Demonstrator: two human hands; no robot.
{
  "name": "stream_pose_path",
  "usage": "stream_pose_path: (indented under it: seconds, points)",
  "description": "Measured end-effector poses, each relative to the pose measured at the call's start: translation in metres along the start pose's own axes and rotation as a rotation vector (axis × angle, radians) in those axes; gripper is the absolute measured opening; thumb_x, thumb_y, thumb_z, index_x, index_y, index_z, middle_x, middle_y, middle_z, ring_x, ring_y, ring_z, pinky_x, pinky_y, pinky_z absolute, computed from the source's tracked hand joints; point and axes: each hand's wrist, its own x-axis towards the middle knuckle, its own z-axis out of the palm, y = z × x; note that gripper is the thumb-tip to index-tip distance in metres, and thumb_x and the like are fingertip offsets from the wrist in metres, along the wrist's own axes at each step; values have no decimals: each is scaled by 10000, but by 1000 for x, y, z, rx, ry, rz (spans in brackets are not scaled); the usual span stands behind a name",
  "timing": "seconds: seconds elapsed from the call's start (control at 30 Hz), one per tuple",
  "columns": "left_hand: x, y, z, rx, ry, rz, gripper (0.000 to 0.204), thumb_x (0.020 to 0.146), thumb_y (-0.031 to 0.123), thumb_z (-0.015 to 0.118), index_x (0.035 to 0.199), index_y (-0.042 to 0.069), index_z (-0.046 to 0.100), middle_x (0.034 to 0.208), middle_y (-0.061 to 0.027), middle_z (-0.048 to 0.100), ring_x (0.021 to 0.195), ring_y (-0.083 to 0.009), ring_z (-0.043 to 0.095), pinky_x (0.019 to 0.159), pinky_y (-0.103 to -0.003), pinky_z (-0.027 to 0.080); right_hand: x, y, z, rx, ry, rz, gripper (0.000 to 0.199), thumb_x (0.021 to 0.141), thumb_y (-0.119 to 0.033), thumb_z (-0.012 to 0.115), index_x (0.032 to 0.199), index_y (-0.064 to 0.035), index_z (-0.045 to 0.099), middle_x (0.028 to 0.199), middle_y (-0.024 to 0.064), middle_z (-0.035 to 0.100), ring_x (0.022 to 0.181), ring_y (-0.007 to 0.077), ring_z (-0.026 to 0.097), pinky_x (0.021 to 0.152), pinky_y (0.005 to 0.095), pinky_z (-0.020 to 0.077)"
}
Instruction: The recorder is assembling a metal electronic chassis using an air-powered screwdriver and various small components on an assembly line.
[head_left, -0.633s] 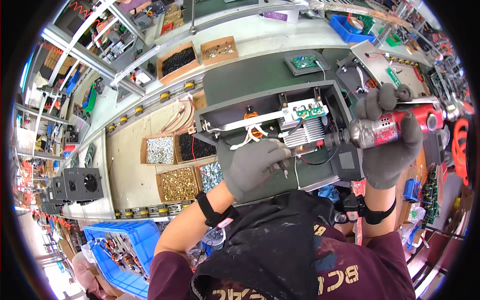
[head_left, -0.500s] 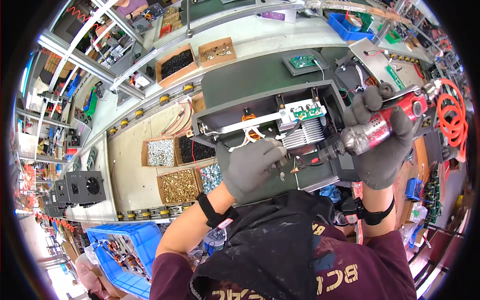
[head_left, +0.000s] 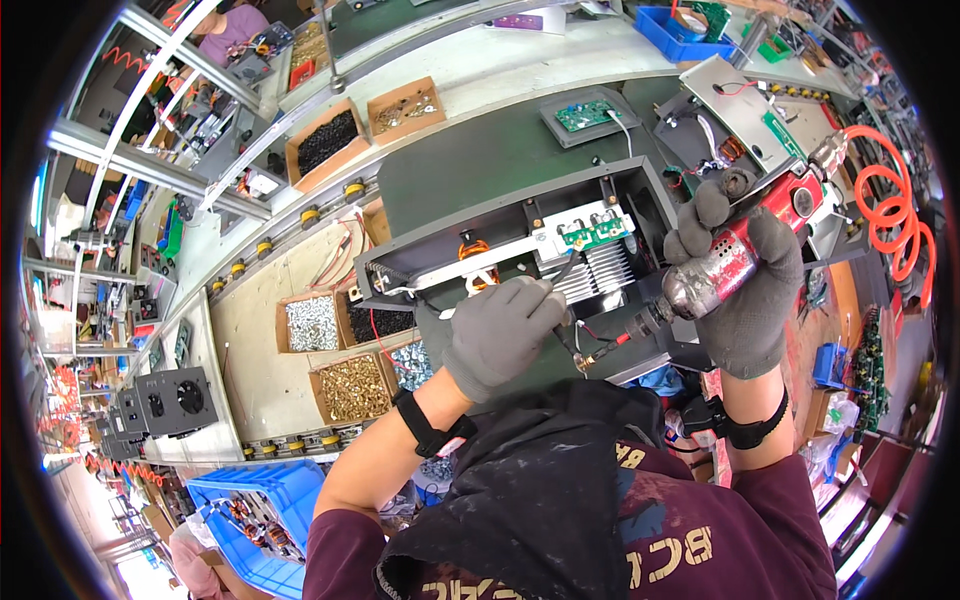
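Where the left grey-gloved hand (head_left: 505,335) hides part of the open dark-grey rectangular metal casing (head_left: 450,228), its grip is narrow; what it holds, cannot tell. Right grey-gloved hand (head_left: 745,335): grip closed around one red-and-silver power driver (head_left: 728,262), its tip near the left fingertips. Casing lies on the dark green surface (head_left: 450,170), one silver finned heat sink (head_left: 600,277) inside. At least six brown cardboard boxes (head_left: 410,130) show, one partly covered by the left hand. Maroon garment (head_left: 745,520) bears pale lettering, broken by folds.
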Motion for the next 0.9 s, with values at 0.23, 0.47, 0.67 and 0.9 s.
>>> stream_pose_path:
  seconds: [0.23, 0.47, 0.67, 0.9]
  points:
    - [17, -8, 23, 94, -69, 41, 184, 727, 179, 651, 907, 163, 621, 814, 28, 590, 735, -160, 597, 591, -302, 469, 17, -10, -4, -226, 14, 60, 273, 815, -158, 563, 1055, -30, 537, 881, 94, 602, 716, 186, 588, 644, 340, 503]
    - [44, -20, 58, -8, -72, -208, 211, 731, 297, 729, 899, 175, 693, 673, -8, 502, 641, -181, 528, 548, -343, 382, 47, 21, -40, -817, -81, -263, 303, 751, 92, 635, 1021, -23, 560, 916, 66, 622, 834, 129, 608, 730, 274, 517]
    - [47, -23, 71, -30, -36, -322, 189, 747, 283, 723, 890, 164, 691, 678, -14, 508, 635, -203, 538, 543, -360, 404, 64, 30, -65, -813, -134, -339, 329, 771, 114, 626, 1057, -20, 534, 961, 85, 617, 888, 149, 618, 778, 284, 526]
    - [41, -8, 72, -26, -88, -336, 210, 775, 273, 695, 929, 134, 668, 699, -31, 522, 655, -216, 555, 565, -371, 439, 65, 26, -66, -744, -104, -226, 347, 758, 120, 583, 1059, -40, 520, 934, 89, 614, 821, 156, 604, 688, 291, 509]
